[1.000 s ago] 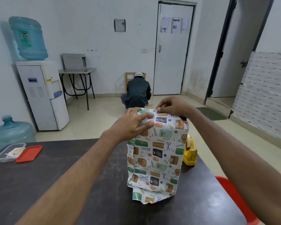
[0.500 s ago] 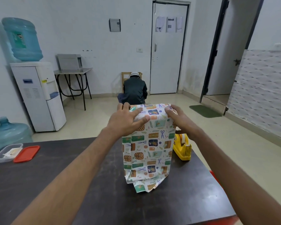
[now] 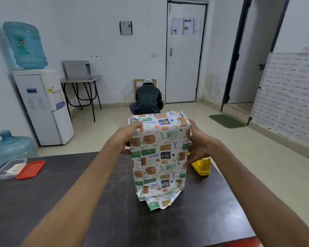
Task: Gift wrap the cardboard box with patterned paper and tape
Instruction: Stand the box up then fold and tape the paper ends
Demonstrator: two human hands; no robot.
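The cardboard box (image 3: 159, 157), covered in white paper patterned with gifts and scissors, stands upright on the dark table (image 3: 78, 202). Loose paper bunches out at its bottom front. My left hand (image 3: 130, 132) grips the upper left edge, thumb on the front face and fingers round the left side. Against the upper right side lies my right hand (image 3: 198, 143), thumb pointing up near the top corner, fingers spread downward. A yellow tape dispenser (image 3: 202, 167) sits on the table just right of the box, partly hidden behind my right hand.
A clear plastic container (image 3: 9, 168) and its red lid (image 3: 31, 169) lie at the table's far left. Something red (image 3: 243, 244) shows below the table's near right edge. Beyond the table a person (image 3: 147, 99) crouches on the floor; a water dispenser (image 3: 43, 106) stands at the left wall.
Both hands have slid off the top of the box down to its sides: the left to the upper left edge, the right to the right face.
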